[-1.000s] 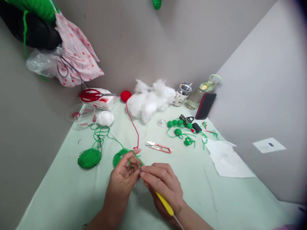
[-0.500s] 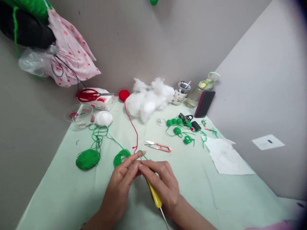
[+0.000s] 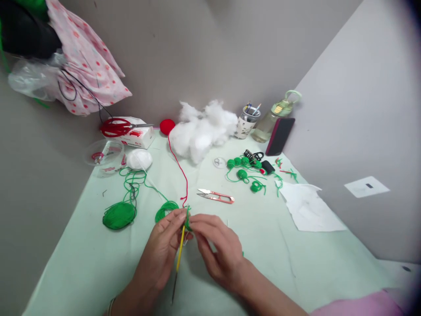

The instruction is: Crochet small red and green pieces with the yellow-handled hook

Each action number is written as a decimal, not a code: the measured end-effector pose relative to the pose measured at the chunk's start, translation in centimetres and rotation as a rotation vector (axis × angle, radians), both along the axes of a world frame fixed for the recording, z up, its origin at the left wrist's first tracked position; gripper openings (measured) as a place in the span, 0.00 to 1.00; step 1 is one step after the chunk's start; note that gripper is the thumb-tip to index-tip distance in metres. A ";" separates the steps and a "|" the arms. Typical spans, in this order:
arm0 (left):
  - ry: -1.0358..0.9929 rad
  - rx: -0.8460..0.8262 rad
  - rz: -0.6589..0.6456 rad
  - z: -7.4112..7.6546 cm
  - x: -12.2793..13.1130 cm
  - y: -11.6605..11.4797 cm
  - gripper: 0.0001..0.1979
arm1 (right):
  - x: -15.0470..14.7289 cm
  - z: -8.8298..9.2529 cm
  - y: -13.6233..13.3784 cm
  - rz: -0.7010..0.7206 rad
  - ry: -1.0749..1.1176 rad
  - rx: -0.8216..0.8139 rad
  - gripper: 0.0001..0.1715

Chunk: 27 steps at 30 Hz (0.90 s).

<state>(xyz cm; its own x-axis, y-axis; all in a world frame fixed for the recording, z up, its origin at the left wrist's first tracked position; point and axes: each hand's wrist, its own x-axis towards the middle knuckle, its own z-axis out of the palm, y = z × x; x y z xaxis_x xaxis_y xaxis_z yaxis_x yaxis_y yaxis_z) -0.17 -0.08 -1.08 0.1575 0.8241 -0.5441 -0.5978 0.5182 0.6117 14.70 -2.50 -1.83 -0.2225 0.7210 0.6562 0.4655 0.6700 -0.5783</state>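
My left hand (image 3: 160,248) is closed around a crochet hook (image 3: 180,251) with a yellow handle, which slants down toward me with its lower metal end free. At the fingertips a small piece of green crochet work (image 3: 187,222) shows, mostly covered by fingers. Pressing on that piece from the other side, my right hand (image 3: 219,245) has thumb and index finger pinched on its green yarn. Just behind my left hand lies a loose coil of green yarn (image 3: 164,210). A red yarn strand (image 3: 183,175) runs from a red yarn ball (image 3: 167,127) down to my fingertips.
Thread snips (image 3: 217,196) lie beyond my hands. White stuffing (image 3: 204,131) is heaped at the back. Small green crocheted balls (image 3: 242,175) sit right of centre, near a phone (image 3: 280,137) and white paper (image 3: 311,208). Green yarn (image 3: 119,215) and white yarn (image 3: 139,159) are at left.
The yellow-handled hook has passed from my right hand to my left and swung to point down-left. My right fingers have shifted onto the green piece, now more visible. The view has tilted slightly.
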 end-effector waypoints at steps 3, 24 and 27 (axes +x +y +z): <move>0.054 0.043 -0.063 0.3 0.1 0.0 0.17 | 0.3 0.4 0.5 -0.073 0.120 -0.162 0.19; 0.242 0.192 -0.044 -0.7 -0.2 -0.3 0.16 | 0.8 0.5 1.1 0.071 0.095 -0.290 0.15; 0.247 0.199 -0.058 -0.7 -0.2 -0.3 0.16 | 0.8 0.3 1.1 0.042 0.098 -0.277 0.13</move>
